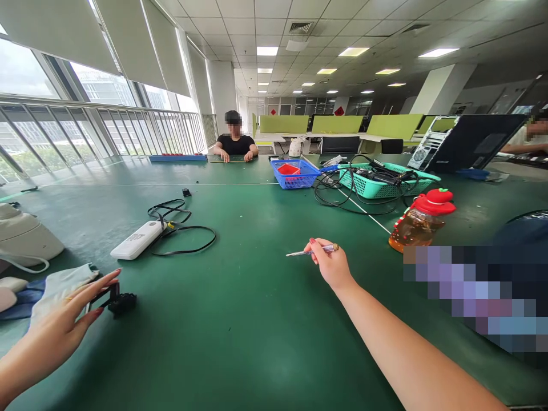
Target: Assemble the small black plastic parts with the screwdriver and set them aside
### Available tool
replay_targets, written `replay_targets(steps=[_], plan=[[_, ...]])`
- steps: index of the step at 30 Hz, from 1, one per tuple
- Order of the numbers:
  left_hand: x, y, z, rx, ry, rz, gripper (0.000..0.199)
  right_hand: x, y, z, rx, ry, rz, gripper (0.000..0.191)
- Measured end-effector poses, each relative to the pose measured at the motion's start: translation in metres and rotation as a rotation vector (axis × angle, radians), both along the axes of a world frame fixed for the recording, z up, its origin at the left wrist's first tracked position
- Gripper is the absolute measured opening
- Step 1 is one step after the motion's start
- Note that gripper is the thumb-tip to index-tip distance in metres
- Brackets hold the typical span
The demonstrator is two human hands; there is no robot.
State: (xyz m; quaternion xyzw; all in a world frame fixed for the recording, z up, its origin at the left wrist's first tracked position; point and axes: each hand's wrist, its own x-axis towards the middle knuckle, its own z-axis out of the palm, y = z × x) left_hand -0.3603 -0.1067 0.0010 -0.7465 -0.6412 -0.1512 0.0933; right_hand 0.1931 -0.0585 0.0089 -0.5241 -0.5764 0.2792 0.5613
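The right hand point(329, 260), near the centre, pinches a slim silvery pen-like tool point(312, 250), its thin tip toward nine o'clock, above the green tabletop point(240, 319). At eight o'clock, the left hand point(71, 319), fingers extended and slightly parted, touches a small black plastic device point(122, 303).

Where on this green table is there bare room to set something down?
The widest bare patch lies nearest you, between your left hand and right hand. Another lies between the black cable and the blue basket. It's crowded around the green basket and bottle on the right, and by the pale cloth at far left.
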Motion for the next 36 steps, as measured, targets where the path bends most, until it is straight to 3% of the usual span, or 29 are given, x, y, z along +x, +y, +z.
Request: replay_targets(steps=[3,14,36], plan=[[0.009,0.000,-0.001,-0.076,-0.068,-0.079,0.052,0.000,0.000,0.000,0.003,-0.002,0.002,0.048],[0.013,0.008,-0.002,-0.172,-0.103,-0.157,0.048,-0.001,0.000,0.000,0.022,-0.004,0.020,0.049],[-0.006,0.014,-0.002,-0.218,-0.012,-0.118,0.045,-0.001,-0.002,0.002,0.013,-0.014,0.037,0.047]])
